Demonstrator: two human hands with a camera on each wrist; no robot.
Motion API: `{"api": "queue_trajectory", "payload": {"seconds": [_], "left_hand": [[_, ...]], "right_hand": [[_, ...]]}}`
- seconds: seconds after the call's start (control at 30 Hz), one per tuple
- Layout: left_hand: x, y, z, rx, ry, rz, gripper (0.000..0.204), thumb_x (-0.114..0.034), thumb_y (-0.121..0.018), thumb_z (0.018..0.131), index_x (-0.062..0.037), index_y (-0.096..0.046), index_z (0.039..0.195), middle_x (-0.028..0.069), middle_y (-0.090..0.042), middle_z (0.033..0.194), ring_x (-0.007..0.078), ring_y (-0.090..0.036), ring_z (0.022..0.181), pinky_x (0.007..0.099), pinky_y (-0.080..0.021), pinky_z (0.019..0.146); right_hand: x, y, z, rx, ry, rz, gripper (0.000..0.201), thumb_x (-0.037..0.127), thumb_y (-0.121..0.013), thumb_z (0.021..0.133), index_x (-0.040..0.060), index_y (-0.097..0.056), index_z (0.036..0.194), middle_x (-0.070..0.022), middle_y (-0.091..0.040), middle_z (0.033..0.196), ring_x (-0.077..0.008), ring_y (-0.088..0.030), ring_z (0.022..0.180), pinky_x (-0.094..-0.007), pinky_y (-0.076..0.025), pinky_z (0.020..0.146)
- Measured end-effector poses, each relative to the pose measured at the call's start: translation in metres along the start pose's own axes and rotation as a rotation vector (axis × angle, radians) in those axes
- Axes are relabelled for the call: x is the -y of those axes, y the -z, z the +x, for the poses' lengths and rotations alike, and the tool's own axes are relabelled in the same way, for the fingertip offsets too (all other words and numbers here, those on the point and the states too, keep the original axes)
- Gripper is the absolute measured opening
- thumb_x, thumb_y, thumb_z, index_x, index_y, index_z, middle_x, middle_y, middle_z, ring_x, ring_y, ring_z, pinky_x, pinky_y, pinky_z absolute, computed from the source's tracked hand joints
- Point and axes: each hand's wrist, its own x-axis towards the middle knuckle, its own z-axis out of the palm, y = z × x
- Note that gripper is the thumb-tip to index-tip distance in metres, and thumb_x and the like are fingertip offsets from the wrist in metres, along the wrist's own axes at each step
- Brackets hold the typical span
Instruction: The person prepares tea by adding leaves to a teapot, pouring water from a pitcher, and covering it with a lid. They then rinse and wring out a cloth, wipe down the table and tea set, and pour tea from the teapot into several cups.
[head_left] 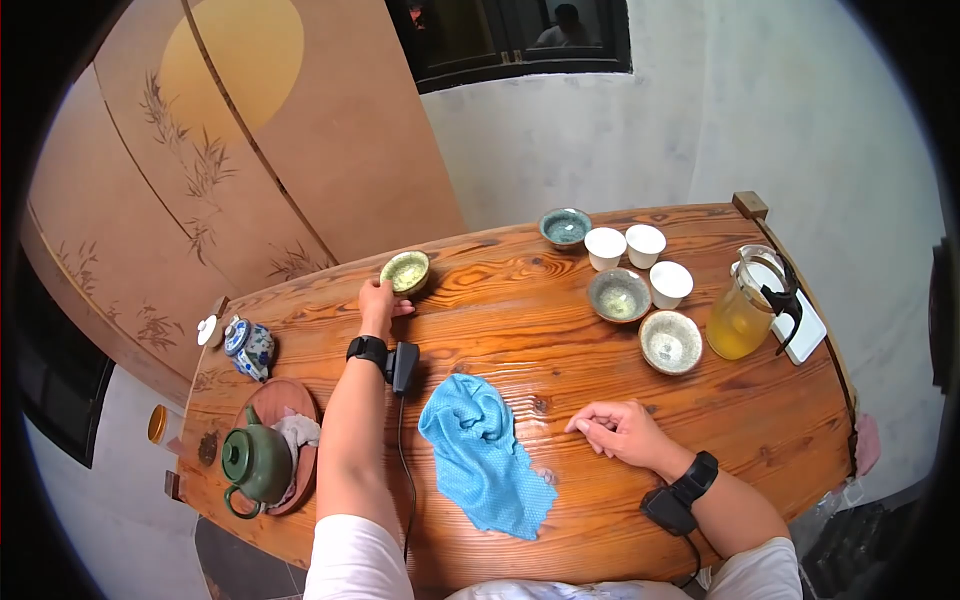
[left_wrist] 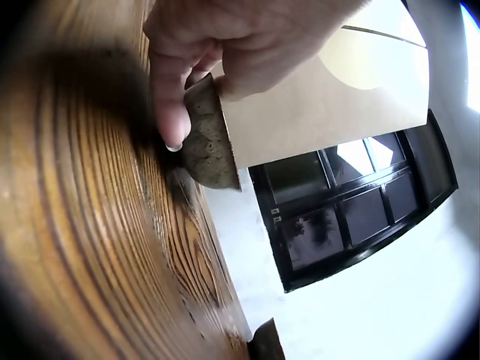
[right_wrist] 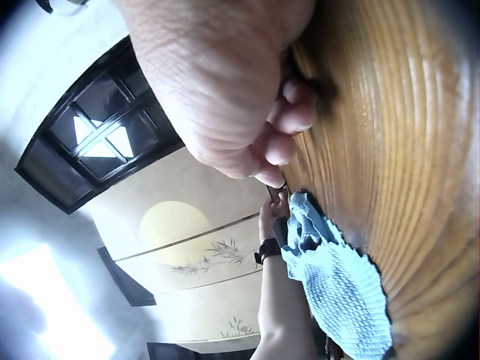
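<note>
Near the table's far edge, my left hand [head_left: 378, 308] grips a small green-glazed bowl [head_left: 406, 271] at its near left side. The left wrist view shows thumb and fingers of the left hand [left_wrist: 225, 45] pinching the bowl [left_wrist: 210, 139], which is close to the wood. My right hand [head_left: 625, 434] rests on the table right of a crumpled blue cloth [head_left: 480, 455], holding nothing. Seen from the right wrist, the fingers of the right hand [right_wrist: 232, 90] are loosely curled, with the blue cloth [right_wrist: 337, 292] beyond them.
Several white cups [head_left: 605, 248] and bowls [head_left: 671, 342] stand at the back right, beside a glass pitcher [head_left: 738, 315] of yellow liquid. On the left are a blue-and-white teapot [head_left: 250, 345] and a green teapot [head_left: 262, 462] on a round tray [head_left: 270, 396]. A cable runs beside my left arm.
</note>
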Motion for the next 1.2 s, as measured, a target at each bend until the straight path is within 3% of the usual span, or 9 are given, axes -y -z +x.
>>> {"api": "queue_trajectory", "payload": {"seconds": [0.23,0.33,0.47,0.57,0.7,0.93,0.97,1.07,1.2], "left_hand": [[0.011,0.025,-0.024,0.034,-0.155,0.325,0.035,-0.030,-0.051,0.085,-0.0031,-0.040,0.105,0.0127,-0.054,0.070,0.0176,-0.053,0.044,0.0274,-0.043,0.031],[0.003,0.018,-0.082,0.278,-0.118,0.321,0.030,-0.027,-0.052,0.086,-0.0071,-0.045,0.108,0.0080,-0.052,0.073,0.0104,-0.046,0.043,0.0236,-0.038,0.030],[-0.002,0.004,-0.149,0.720,-0.183,0.443,0.021,-0.021,-0.052,0.087,-0.0074,-0.054,0.102,0.0000,-0.051,0.073,0.0051,-0.045,0.058,0.0188,-0.039,0.050],[-0.007,-0.011,-0.183,0.757,-0.344,0.637,0.023,-0.021,-0.057,0.084,-0.0038,-0.057,0.099,0.0010,-0.055,0.081,0.0086,-0.047,0.076,0.0222,-0.041,0.070],[-0.010,-0.036,-0.208,0.918,-0.335,0.695,0.023,-0.020,-0.058,0.083,-0.0042,-0.057,0.100,0.0006,-0.057,0.085,0.0092,-0.049,0.076,0.0237,-0.042,0.069],[-0.001,-0.078,-0.220,1.064,-0.425,0.557,0.023,-0.018,-0.056,0.085,-0.0040,-0.056,0.104,0.0019,-0.058,0.093,0.0086,-0.051,0.084,0.0241,-0.043,0.074],[0.006,-0.081,-0.221,1.050,-0.436,0.386,0.022,-0.020,-0.057,0.083,-0.0035,-0.056,0.097,0.0054,-0.059,0.082,0.0111,-0.053,0.075,0.0254,-0.044,0.068],[0.014,-0.079,-0.217,1.014,-0.345,0.416,0.019,-0.018,-0.056,0.084,-0.0026,-0.056,0.094,0.0027,-0.059,0.081,0.0088,-0.052,0.075,0.0234,-0.043,0.068],[0.034,-0.080,-0.210,1.043,-0.092,-0.031,0.014,-0.015,-0.054,0.086,-0.0015,-0.057,0.089,-0.0014,-0.057,0.080,0.0058,-0.050,0.072,0.0206,-0.042,0.066]], "right_hand": [[-0.003,-0.002,-0.002,-0.034,0.009,0.033,0.016,0.017,-0.053,0.086,0.0049,-0.062,0.089,0.0025,-0.051,0.056,-0.0033,-0.044,0.049,-0.0201,-0.034,0.045],[-0.011,-0.003,0.000,-0.033,0.032,0.003,0.015,0.017,-0.053,0.085,0.0053,-0.062,0.089,0.0027,-0.052,0.057,-0.0034,-0.043,0.050,-0.0201,-0.034,0.046],[-0.012,-0.004,-0.001,-0.016,0.061,-0.027,0.016,0.017,-0.053,0.085,0.0057,-0.062,0.089,0.0028,-0.053,0.057,-0.0030,-0.043,0.050,-0.0198,-0.034,0.047],[-0.011,-0.003,-0.003,0.004,0.058,-0.004,0.016,0.017,-0.052,0.085,0.0050,-0.062,0.089,0.0022,-0.054,0.060,-0.0028,-0.043,0.052,-0.0200,-0.035,0.048],[-0.008,-0.003,-0.004,0.024,0.070,0.093,0.016,0.015,-0.051,0.086,0.0036,-0.061,0.090,0.0019,-0.055,0.065,-0.0029,-0.046,0.056,-0.0194,-0.037,0.050],[-0.005,0.001,-0.007,0.030,-0.020,0.159,0.019,0.017,-0.048,0.089,0.0037,-0.062,0.093,0.0025,-0.052,0.061,-0.0022,-0.045,0.053,-0.0166,-0.036,0.047],[-0.004,0.002,-0.006,0.072,-0.013,0.155,0.019,0.017,-0.048,0.089,0.0037,-0.062,0.093,0.0025,-0.052,0.061,-0.0022,-0.045,0.053,-0.0166,-0.036,0.047],[-0.002,0.001,-0.006,0.059,-0.036,0.179,0.020,0.017,-0.047,0.089,0.0037,-0.062,0.092,0.0031,-0.050,0.058,-0.0022,-0.044,0.052,-0.0164,-0.036,0.046],[-0.002,0.000,-0.005,0.018,-0.031,0.106,0.022,0.018,-0.046,0.089,0.0026,-0.062,0.090,0.0032,-0.048,0.056,-0.0026,-0.043,0.050,-0.0165,-0.035,0.046]]}}
